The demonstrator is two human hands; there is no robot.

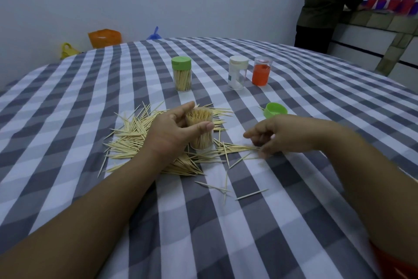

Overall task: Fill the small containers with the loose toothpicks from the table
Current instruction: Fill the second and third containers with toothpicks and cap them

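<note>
- The open clear container (200, 130), packed with upright toothpicks, stands near the middle of the bench (226, 222), which is covered in a grey-and-white checked cloth.
- The left hand (174, 129) grips this container, thumb on the near side and fingers curled round the far side.
- Loose toothpicks (129, 140) lie in a spread heap on the cloth around and to the left of the container, with a few strays (251, 194) nearer the near edge.
- The right hand (278, 135) rests on the toothpicks just right of the container, fingers curled down onto them; it is blurred, so whether it pinches any cannot be told.
- A green lid (276, 110) lies on the cloth just beyond the right hand.
- Toward the far edge stand three more containers: one with a green cap (181, 74), full of toothpicks; one with a white cap (238, 73); and one showing orange inside (261, 71), close beside the white-capped one.
- Beyond the far right corner a person in dark clothes (328, 5) stands at a tiled counter (380, 23).
</note>
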